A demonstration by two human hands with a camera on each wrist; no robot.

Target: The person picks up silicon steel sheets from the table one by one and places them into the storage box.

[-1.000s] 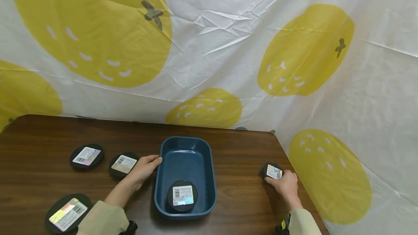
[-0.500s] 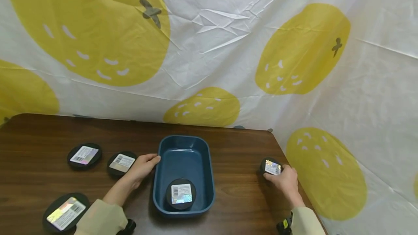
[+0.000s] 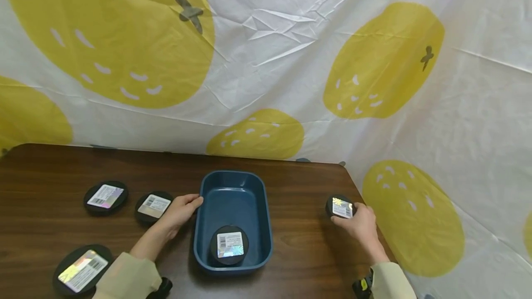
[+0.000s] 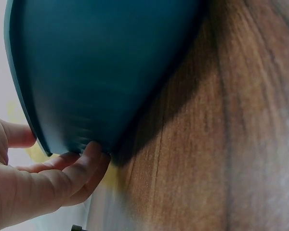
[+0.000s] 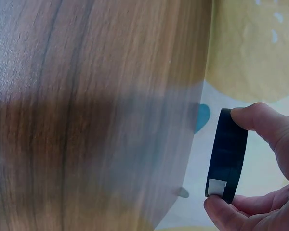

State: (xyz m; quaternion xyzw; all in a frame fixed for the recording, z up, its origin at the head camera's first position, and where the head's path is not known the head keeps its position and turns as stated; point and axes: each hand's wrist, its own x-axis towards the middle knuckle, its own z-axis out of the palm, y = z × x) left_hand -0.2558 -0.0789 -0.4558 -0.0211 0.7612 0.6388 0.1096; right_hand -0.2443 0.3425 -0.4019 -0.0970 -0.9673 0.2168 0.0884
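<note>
A deep blue rectangular tray (image 3: pixel 267 225) stands on the table, with a black round disc (image 3: pixel 214 249) lying label-up inside its near end. My left hand (image 3: pixel 178 216) grips the tray's left side. In the left wrist view, the thumb is at the rim and the fingers (image 4: pixel 84 166) lie against the outer wall. Over on the right, my right hand (image 3: pixel 362 225) holds a smaller black disc (image 3: pixel 329 206) with a white and silver label. The right wrist view shows that disc (image 5: pixel 226 149) edge-on, pinched between thumb and fingers and apart from the tabletop.
Left of the tray lie more labelled black discs: one (image 3: pixel 122 202) at the back, another (image 3: pixel 143 218) beside my left forearm, and a larger one (image 3: pixel 66 262) near the front. Behind the wooden table (image 3: pixel 299 188) hangs a white curtain (image 3: pixel 266 73) with yellow fruit prints.
My right hand has raised the small disc and shifted it slightly left. My left hand keeps its hold on the tray. The whole head view has drifted a little.
</note>
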